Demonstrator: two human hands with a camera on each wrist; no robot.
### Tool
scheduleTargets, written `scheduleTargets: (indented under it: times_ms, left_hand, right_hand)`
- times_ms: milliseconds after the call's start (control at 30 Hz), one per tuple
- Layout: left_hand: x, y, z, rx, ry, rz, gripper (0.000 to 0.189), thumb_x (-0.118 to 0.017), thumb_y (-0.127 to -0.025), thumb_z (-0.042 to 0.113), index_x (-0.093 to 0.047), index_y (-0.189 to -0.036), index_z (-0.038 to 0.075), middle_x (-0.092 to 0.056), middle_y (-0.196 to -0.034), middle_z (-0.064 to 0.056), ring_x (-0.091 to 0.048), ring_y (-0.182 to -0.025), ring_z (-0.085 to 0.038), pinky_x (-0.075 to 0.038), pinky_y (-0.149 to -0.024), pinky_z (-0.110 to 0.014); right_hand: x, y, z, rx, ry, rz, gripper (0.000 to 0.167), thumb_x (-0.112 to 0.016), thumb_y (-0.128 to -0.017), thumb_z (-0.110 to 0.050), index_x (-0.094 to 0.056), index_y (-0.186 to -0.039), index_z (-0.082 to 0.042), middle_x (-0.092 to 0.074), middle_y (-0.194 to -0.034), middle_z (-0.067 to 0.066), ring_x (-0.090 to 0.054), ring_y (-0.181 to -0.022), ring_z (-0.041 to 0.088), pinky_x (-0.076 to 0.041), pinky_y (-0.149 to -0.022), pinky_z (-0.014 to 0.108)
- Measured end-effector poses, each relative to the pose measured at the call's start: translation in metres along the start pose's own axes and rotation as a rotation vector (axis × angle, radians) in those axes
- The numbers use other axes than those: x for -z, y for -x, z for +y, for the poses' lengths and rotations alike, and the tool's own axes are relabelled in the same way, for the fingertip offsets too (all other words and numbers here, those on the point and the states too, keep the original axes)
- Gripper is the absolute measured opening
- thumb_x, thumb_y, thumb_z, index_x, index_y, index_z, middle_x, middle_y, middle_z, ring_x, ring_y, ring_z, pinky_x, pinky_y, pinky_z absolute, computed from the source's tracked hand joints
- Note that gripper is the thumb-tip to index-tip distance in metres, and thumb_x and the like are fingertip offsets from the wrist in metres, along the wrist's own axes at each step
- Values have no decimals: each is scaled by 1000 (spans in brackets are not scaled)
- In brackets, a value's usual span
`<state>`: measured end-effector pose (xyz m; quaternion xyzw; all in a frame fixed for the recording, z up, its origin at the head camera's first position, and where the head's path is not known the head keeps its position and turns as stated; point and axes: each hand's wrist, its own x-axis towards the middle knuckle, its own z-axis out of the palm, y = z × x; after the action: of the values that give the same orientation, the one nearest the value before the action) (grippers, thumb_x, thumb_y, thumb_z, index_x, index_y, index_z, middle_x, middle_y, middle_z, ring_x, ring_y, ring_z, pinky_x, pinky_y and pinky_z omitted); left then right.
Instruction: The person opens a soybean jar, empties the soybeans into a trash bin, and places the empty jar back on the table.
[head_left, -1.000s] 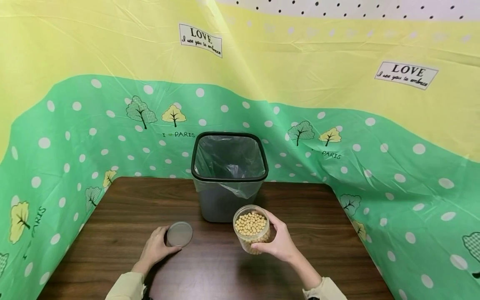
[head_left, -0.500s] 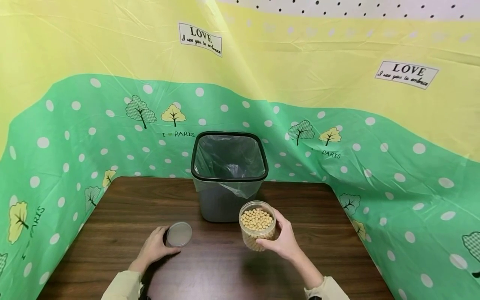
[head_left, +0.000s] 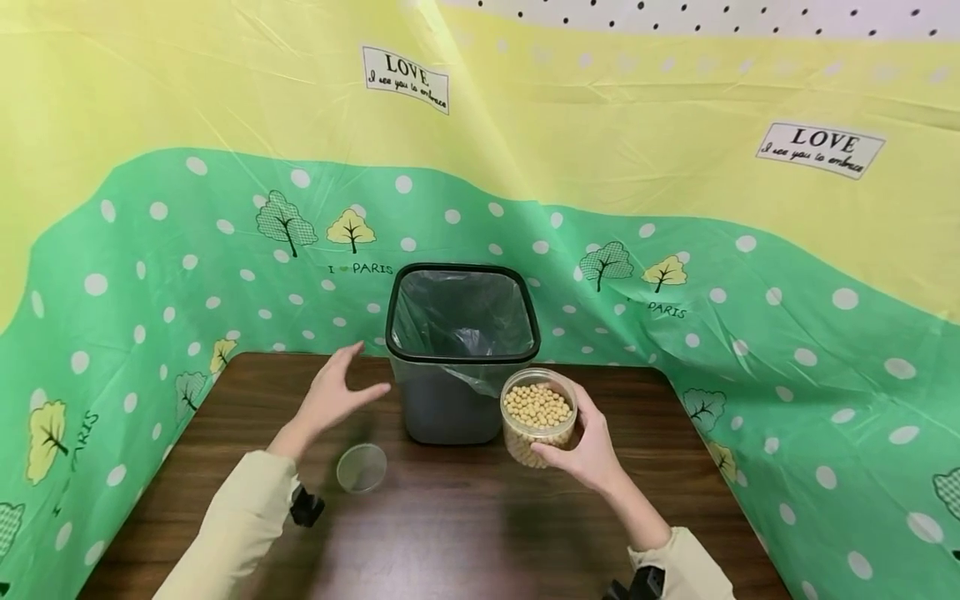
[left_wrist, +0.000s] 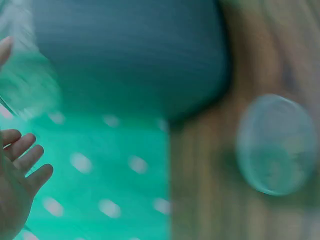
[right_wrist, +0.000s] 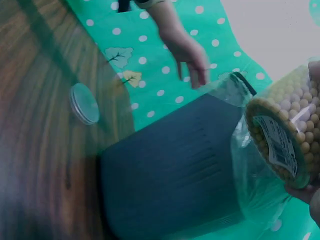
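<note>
Gripping the uncapped jar around its side, the right hand is holding it above the table, just beside the bin, while the left hand is hovering near the bin with fingers spread, grasping nothing. Pale round beans are sitting high inside the jar, and a clear round lid is lying on the table, so sharp tilting or a slackening one-handed hold would be risking a spill; bumping the bin could be jolting beans loose
</note>
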<state>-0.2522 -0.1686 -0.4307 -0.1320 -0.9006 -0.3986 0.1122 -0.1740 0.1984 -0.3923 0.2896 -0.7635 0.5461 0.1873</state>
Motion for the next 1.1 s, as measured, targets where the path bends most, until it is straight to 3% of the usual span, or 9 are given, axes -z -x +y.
scheduleTargets:
  times_ms: [133, 300, 400, 533, 733, 900, 1100]
  left_hand:
    - [8, -21, 36, -37, 31, -27, 89, -67, -75, 51, -28, -142, 9, -32, -142, -12, -30, -130, -30, -30, -100, -52]
    - [9, -34, 53, -4, 23, -52, 94, -66, -73, 57, -26, -144, 10, -25, -145, -13, -26, -132, -31, -29, -100, -53]
    - [8, -37, 53, 28, 27, -61, 94, -66, -73, 57, -26, -143, 8, -24, -146, -15, -25, -132, -32, -28, -100, -54]
    - [7, -37, 52, 52, 50, -69, 92, -66, -74, 55, -27, -143, 8, -23, -146, -16, -23, -133, -33, -28, -100, -55]
    - [6, -38, 56, 70, 59, -83, 93, -66, -73, 56, -26, -143, 9, -22, -146, -16, -23, -132, -34, -28, -100, -55]
    - [8, -39, 58, 86, 57, -94, 94, -66, -73, 56, -25, -144, 9, -20, -147, -16, -22, -133, -34, -28, -100, -56]
    - [8, -40, 58, 86, 71, -102, 96, -66, -72, 58, -26, -143, 9, -21, -147, -15, -22, -133, -33, -27, -101, -55]
  right_hand:
    - [5, -13, -18, -31, 58, 34, 83, -75, -57, 9, -39, -131, 6, -49, -119, 26, -48, -108, 16, -37, -89, 14]
    - [8, -30, -42, -137, 119, 80, 80, -74, -61, 9, -37, -131, 8, -48, -120, 28, -47, -107, 25, -36, -86, 12]
    - [13, -40, -47, -197, 140, 99, 79, -74, -64, 7, -35, -134, 5, -46, -123, 27, -46, -109, 27, -36, -85, 12]
    - [21, -54, -46, -217, 157, 115, 80, -73, -68, 4, -33, -137, 1, -42, -128, 25, -43, -113, 28, -35, -86, 16]
    - [38, -73, -22, -199, 238, 137, 80, -76, -70, -7, -34, -138, -7, -42, -132, 18, -43, -116, 27, -38, -89, 36]
    - [48, -94, -4, -124, 321, 168, 83, -81, -66, -16, -38, -136, -10, -45, -128, 15, -45, -115, 27, -39, -90, 46]
    - [53, -118, 8, -25, 449, 170, 83, -83, -60, -21, -42, -131, -7, -50, -122, 15, -49, -109, 30, -42, -85, 48]
